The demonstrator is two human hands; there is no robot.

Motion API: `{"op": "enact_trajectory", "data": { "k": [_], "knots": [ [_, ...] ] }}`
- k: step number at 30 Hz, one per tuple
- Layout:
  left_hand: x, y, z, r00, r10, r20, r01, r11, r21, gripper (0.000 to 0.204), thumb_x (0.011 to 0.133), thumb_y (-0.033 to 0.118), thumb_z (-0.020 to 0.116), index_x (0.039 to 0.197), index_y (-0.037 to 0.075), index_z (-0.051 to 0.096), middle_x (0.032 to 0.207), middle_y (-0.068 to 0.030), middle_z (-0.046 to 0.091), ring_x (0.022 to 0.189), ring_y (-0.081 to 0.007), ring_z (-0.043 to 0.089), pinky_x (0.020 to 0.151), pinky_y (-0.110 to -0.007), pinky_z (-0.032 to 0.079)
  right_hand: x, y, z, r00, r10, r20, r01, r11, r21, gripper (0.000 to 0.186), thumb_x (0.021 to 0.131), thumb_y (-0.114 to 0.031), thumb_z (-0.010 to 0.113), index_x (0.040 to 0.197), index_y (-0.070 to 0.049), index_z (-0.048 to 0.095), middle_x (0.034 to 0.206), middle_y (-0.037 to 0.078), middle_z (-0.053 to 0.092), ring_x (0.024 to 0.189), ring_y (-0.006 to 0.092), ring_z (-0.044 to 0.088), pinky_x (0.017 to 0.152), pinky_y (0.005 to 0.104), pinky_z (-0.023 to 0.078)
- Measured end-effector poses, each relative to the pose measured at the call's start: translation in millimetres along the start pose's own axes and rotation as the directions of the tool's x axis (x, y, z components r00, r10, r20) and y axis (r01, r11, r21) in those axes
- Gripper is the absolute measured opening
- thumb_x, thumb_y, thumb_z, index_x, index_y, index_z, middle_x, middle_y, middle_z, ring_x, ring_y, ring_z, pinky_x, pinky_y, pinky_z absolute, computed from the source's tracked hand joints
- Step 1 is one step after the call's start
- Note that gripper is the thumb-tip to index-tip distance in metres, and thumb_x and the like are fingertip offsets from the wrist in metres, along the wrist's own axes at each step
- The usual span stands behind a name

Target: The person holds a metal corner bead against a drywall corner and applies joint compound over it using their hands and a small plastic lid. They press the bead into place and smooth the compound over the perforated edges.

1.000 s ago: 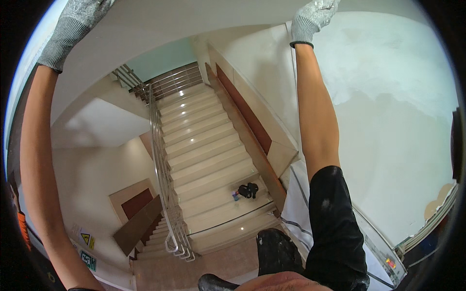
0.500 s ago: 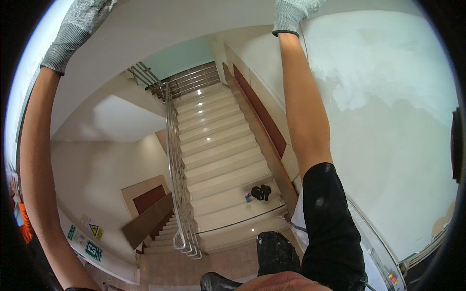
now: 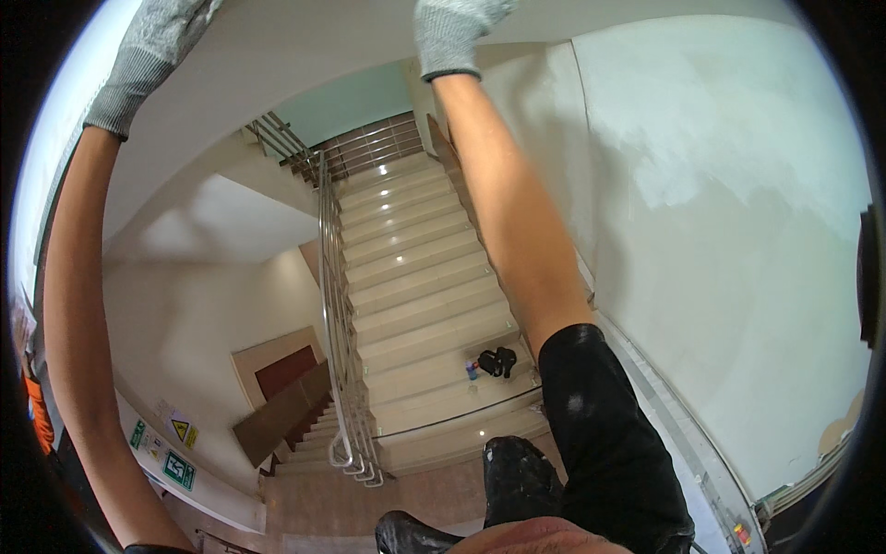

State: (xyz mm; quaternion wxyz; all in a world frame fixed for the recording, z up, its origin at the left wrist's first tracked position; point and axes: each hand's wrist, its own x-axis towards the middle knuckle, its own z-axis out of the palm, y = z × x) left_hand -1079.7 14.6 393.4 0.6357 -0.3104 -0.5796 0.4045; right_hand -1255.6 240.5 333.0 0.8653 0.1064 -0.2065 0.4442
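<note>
Both of my arms reach up to the top edge of the head view, in grey knit gloves with dark-edged cuffs. My left hand (image 3: pixel 164 42) is at the upper left, near a pale ceiling surface (image 3: pixel 277 46) and a bright area along the rim. My right hand (image 3: pixel 459 32) is raised at the top middle, against the same pale surface. The fingers of both hands are cut off by the frame, so what they hold, if anything, is hidden. To the right of my right arm spreads a pale wall (image 3: pixel 729 258) with white patches on its upper part.
Below, a pale staircase (image 3: pixel 420 277) has a metal railing (image 3: pixel 330 305) on its left. Black shoe-like items (image 3: pixel 496 362) and a small blue bottle (image 3: pixel 471 370) lie on a lower step. Signs (image 3: pixel 178 469) mark the left wall. A long metal ledge (image 3: pixel 674 406) runs below the right wall.
My right arm and gloved hand have swung left along the top, now overlapping the staircase's right side. My left hand has stayed nearly in place.
</note>
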Motion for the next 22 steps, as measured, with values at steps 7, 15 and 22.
{"op": "enact_trajectory", "data": {
  "k": [7, 15, 22],
  "knots": [
    [3.8, 17.3, -17.5, 0.995, -0.090, 0.054, 0.084, 0.992, 0.091, 0.050, 0.101, 0.026, 0.049, 0.149, 0.010, 0.053, 0.156, -0.0243, 0.043, 0.146, -0.0421, 0.039, 0.121, -0.056, 0.027, -39.5, -33.0, -42.6, 0.913, 0.001, 0.409, -0.097, 0.972, 0.214, 0.059, 0.105, -0.015, 0.043, 0.159, 0.001, 0.028, 0.156, 0.029, 0.038, 0.147, 0.0382, 0.037, 0.120, 0.0473, 0.033],
    [5.2, 14.0, -24.2, 0.982, -0.149, 0.119, 0.141, 0.987, 0.080, 0.052, 0.100, 0.024, 0.051, 0.150, 0.013, 0.052, 0.159, -0.0224, 0.041, 0.146, -0.0419, 0.039, 0.121, -0.056, 0.028, 94.7, 78.9, -68.2, 0.978, 0.166, 0.126, -0.180, 0.367, 0.913, 0.054, 0.108, -0.011, 0.028, 0.160, 0.003, 0.025, 0.166, 0.022, 0.028, 0.154, 0.0279, 0.027, 0.128, 0.0369, 0.018],
    [-1.8, 14.0, -21.4, 0.981, -0.146, 0.129, 0.145, 0.989, 0.018, 0.051, 0.103, 0.030, 0.049, 0.150, 0.014, 0.051, 0.162, -0.0217, 0.038, 0.151, -0.0412, 0.031, 0.124, -0.055, 0.021, 87.9, 110.9, -51.9, 0.982, -0.190, -0.021, 0.188, 0.979, -0.084, 0.055, 0.107, -0.017, 0.044, 0.156, 0.004, 0.030, 0.156, 0.026, 0.040, 0.145, 0.0423, 0.037, 0.123, 0.0450, 0.025]
  ]
}}
